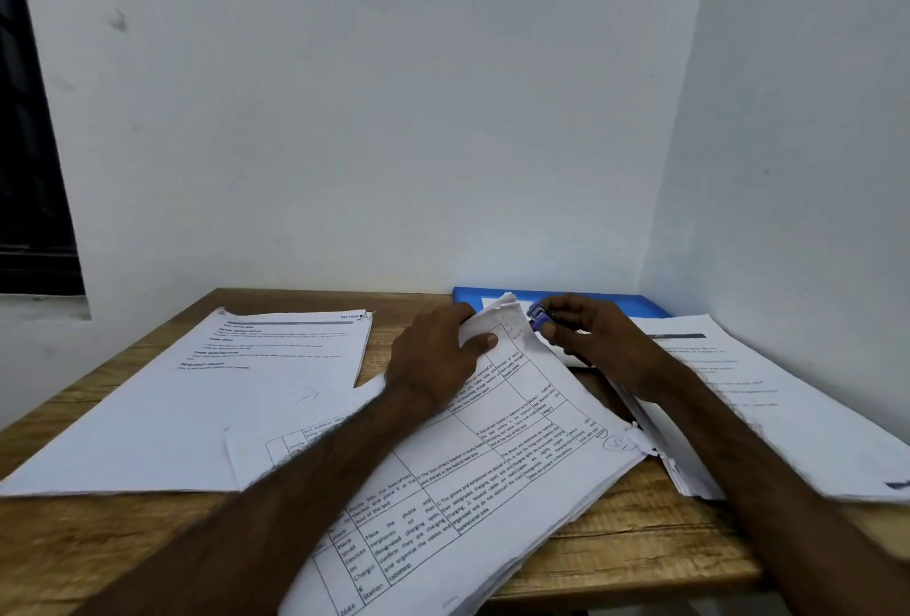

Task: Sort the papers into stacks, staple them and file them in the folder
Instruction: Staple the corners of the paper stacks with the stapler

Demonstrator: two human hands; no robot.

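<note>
closest to me the middle stack of papers [492, 492] lies slanted on the wooden desk [640, 541], my left grip [433, 359] pinching its raised far corner while my right grip [596, 339] holds the small blue stapler [537, 317] at this corner, just before the blue folder [640, 305], between the left stack [221, 394] and the right stack [788, 418].
</note>
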